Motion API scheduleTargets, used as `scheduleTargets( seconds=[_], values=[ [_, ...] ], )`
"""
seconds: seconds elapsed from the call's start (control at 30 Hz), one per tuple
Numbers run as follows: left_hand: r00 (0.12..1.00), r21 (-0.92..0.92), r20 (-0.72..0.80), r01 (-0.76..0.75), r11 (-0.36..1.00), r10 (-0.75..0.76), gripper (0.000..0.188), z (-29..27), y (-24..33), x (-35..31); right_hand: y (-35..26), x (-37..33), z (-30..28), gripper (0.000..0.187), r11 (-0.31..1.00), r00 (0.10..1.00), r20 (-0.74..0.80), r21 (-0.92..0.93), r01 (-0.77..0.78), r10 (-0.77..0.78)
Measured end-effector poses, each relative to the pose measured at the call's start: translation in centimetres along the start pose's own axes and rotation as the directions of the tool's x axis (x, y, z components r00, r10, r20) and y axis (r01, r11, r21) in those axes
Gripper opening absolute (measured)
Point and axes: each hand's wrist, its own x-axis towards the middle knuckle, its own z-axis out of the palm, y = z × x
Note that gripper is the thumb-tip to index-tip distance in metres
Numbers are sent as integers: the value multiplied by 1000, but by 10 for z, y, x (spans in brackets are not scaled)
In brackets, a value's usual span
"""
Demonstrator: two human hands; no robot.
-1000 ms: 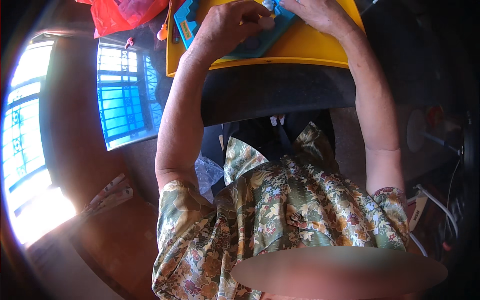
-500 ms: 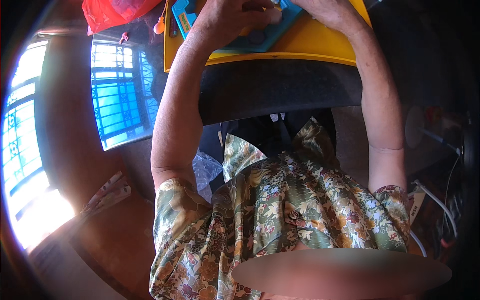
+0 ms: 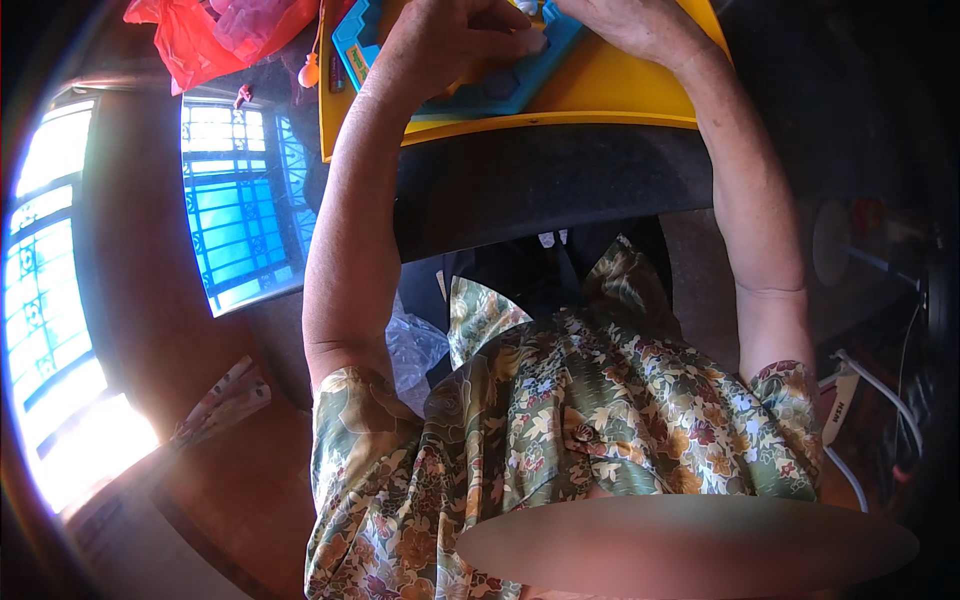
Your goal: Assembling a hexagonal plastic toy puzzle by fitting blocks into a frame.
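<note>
A blue toy frame (image 3: 550, 66) with a zigzag inner edge lies on a yellow tray (image 3: 630, 92) at the top of the view. My left hand (image 3: 465, 38) reaches over the frame with its fingers bent and drawn together near its inner side. Whatever they may hold is hidden. Below the fingertips a dark bluish six-sided shape (image 3: 501, 83) shows on the frame. A small white piece (image 3: 527, 6) stands between my hands. My right hand (image 3: 640, 25) is over the frame's right side; its fingers run out past the upper edge.
Left of the tray lie a red plastic bag (image 3: 215, 45), a small orange object (image 3: 309, 72) and a tiny reddish piece (image 3: 243, 95). The glossy tabletop (image 3: 240, 215) mirrors a barred window. Cables (image 3: 885, 395) hang at the right.
The tray and frame sit slightly higher and further left in the view, while more of the red bag shows. Both hands stay over the frame with little visible change.
</note>
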Motion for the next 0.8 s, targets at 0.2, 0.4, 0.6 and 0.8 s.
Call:
scheduleTargets(
  seconds=[0.2,0.4,0.6,0.8],
  values=[
    [991,150,-73,-100,984,112,19,3,-8,3,3,6,8,36,1000,1000,-10,-24,-15,15],
    [999,88,-51,0,996,4,17,6,1,3,-5,3,1,34,997,1000,20,-80,-21,22],
    [981,61,48,-191,980,188,13,7,-22,19,-3,7,10,31,984,1000,14,-176,-16,19],
    [958,-10,81,-274,962,274,17,5,-31,24,11,8,14,36,1000,998,-58,16,17,-16]
  ],
)
